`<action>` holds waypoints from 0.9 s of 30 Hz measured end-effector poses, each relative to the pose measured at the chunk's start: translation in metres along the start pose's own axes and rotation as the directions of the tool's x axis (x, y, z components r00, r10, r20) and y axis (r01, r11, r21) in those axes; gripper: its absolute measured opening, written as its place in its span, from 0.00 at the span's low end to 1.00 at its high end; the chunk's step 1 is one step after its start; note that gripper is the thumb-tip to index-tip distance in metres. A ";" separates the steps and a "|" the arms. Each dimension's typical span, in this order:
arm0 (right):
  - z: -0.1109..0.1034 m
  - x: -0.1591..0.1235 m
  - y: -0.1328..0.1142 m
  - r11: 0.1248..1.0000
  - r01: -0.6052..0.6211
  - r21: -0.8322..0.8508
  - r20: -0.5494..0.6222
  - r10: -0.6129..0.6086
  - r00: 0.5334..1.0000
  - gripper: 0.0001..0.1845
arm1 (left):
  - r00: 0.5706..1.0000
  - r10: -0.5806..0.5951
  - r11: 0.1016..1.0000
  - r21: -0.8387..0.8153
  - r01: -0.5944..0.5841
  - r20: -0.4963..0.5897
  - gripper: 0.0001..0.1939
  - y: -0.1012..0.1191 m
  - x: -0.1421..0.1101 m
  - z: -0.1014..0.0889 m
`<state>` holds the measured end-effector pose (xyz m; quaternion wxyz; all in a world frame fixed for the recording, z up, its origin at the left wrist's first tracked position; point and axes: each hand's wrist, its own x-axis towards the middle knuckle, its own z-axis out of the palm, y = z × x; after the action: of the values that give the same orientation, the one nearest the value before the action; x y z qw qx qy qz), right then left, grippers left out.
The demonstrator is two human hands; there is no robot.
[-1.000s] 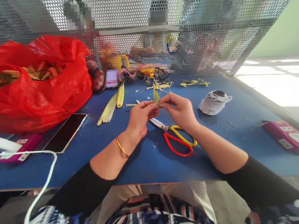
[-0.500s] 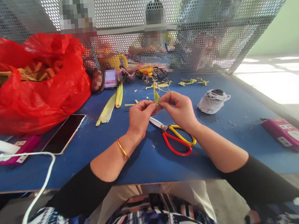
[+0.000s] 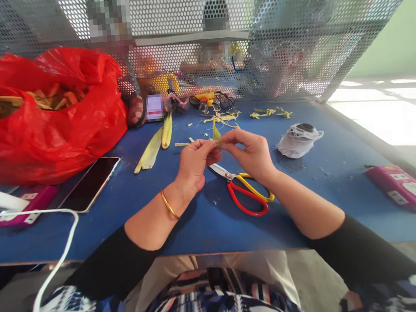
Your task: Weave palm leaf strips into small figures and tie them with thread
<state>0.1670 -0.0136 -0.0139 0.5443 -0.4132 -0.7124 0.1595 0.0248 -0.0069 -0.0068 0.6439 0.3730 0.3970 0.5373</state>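
Barely shifted from a moment earlier, the left hand (image 3: 193, 163) and right hand (image 3: 254, 156) pinch a small green leaf (image 3: 216, 132) between their fingertips. Scissors (image 3: 228, 175) lie near them on the blue table (image 3: 200, 234).

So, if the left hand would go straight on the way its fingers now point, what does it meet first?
Most likely the fingertips of the right hand, close beside those of the left hand at the leaf. Whether they already touch is unclear.
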 end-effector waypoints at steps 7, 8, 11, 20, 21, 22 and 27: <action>-0.001 0.001 -0.001 0.997 0.057 -0.060 -0.005 -0.057 0.998 0.06 | 0.995 -0.097 0.992 -0.077 0.098 0.028 0.05 0.005 0.003 -0.001; 0.000 0.001 -0.002 0.997 0.047 -0.055 -0.013 -0.048 0.999 0.06 | 0.996 -0.089 0.992 -0.083 0.091 0.024 0.05 0.004 0.003 -0.001; 0.000 0.000 -0.003 0.999 -0.001 -0.032 -0.039 -0.001 0.999 0.06 | 0.999 -0.043 0.995 -0.091 0.045 0.031 0.05 0.001 0.001 0.000; 0.001 0.000 -0.005 0.990 -0.135 -0.042 -0.012 0.134 0.991 0.04 | 0.997 0.009 0.999 -0.040 -0.006 0.073 0.04 -0.003 -0.002 0.000; 0.001 0.001 -0.005 0.990 -0.139 -0.027 -0.014 0.139 0.990 0.04 | 0.997 0.019 0.999 -0.028 -0.017 0.070 0.04 -0.004 -0.003 0.001; 0.001 0.001 -0.005 0.990 -0.140 -0.010 -0.018 0.140 0.990 0.04 | 0.997 0.030 0.999 -0.018 -0.029 0.067 0.04 -0.003 -0.003 0.001; 0.001 0.002 -0.004 0.989 -0.143 0.046 -0.065 0.146 0.987 0.05 | 0.994 0.077 0.996 0.040 -0.080 0.080 0.07 -0.003 -0.004 0.001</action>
<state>0.1644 -0.0142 -0.0103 0.5638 -0.4577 -0.6580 0.1990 0.0265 -0.0118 -0.0089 0.6290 0.4229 0.3682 0.5385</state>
